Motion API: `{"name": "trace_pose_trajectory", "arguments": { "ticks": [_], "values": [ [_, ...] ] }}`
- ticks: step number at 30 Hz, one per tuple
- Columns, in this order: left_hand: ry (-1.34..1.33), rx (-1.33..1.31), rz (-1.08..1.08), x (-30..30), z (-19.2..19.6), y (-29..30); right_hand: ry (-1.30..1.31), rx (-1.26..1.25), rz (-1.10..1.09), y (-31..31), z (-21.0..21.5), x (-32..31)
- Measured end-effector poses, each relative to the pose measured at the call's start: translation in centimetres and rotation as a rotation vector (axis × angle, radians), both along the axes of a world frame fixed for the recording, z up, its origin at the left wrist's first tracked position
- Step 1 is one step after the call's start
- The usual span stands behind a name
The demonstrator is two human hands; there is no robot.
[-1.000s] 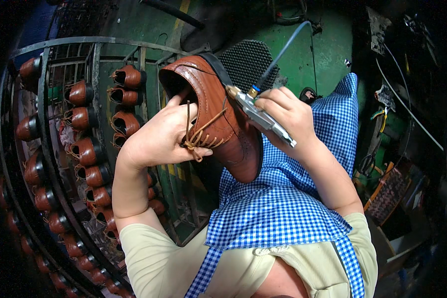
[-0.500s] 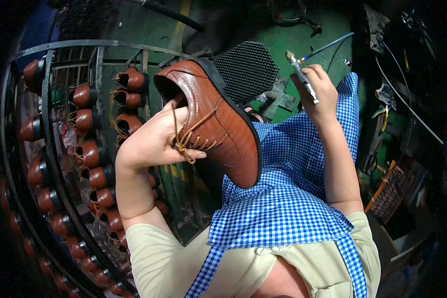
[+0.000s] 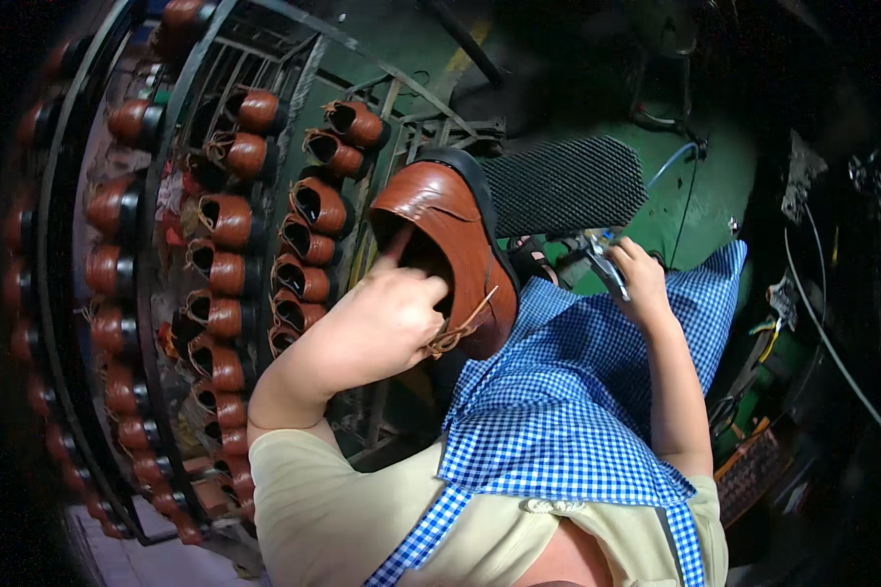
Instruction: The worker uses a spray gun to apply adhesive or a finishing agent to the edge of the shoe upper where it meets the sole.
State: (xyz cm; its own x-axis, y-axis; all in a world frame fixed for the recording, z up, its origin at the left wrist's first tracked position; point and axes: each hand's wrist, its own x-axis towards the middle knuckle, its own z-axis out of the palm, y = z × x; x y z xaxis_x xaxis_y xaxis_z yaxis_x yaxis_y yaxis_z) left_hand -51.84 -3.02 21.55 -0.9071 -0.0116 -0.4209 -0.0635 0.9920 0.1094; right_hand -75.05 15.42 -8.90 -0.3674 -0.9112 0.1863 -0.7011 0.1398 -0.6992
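Brown leather shoe (image 3: 489, 269), just off centre toward 12 o'clock, with the left hand (image 3: 387, 313) reaching into its opening, grip closed on it. Right hand (image 3: 642, 279), at 3 o'clock, grips a metal spray gun (image 3: 612, 274). Black ridged pad (image 3: 568, 181) at 1 o'clock; similar shoes (image 3: 229, 220) in rows at 9 o'clock.

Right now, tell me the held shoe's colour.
The shoe in the left hand is reddish-brown, clearest in the head view.
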Motion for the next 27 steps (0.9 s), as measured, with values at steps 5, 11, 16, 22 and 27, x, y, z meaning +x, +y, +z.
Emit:
{"name": "trace_pose_trajectory", "arguments": {
  "ticks": [5,11,16,22,27],
  "values": [
    [0.142,0.041,0.072,3.2,-0.9,-1.0,0.008,0.019,-0.144,2.0,-0.9,-2.0],
    [0.861,1.335,0.998,10.9,-8.4,3.0,-0.054,-0.303,-0.219,1.9,-8.2,-7.3],
    [1.029,0.890,1.632,21.1,-12.3,8.5,-0.269,-0.217,-0.353,2.2,-14.2,-11.1],
    [1.563,0.657,2.061,30.8,-11.3,14.9,-0.273,-0.163,-0.352,1.2,-18.1,-13.9],
    [2.033,0.622,2.187,39.8,-15.6,12.1,-0.265,-0.281,-0.381,-0.2,-20.6,-14.6]
  ]
}}
